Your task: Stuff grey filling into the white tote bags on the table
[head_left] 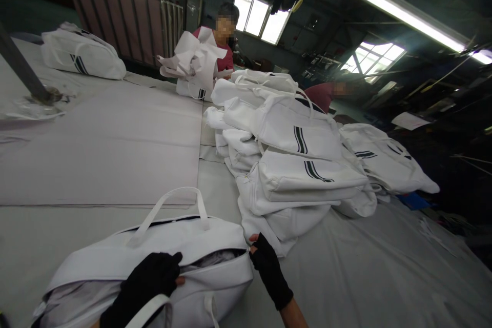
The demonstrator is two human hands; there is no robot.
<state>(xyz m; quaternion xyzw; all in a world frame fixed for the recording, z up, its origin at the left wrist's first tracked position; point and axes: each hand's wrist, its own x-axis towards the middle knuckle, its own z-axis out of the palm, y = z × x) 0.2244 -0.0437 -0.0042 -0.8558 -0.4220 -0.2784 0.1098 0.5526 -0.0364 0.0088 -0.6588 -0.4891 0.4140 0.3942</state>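
Note:
A white bag with white handles lies on the table in front of me, its top zipper partly undone with white paper showing inside. My left hand, in a black fingerless glove, grips the near edge of the bag's opening. My right hand, gloved the same way, pinches the zipper end at the bag's right corner.
A heap of white bags with dark stripes is piled on the right. Another white bag lies far left. A grey table surface stretches ahead. A person in red handles white paper at the far side; another person is behind the heap.

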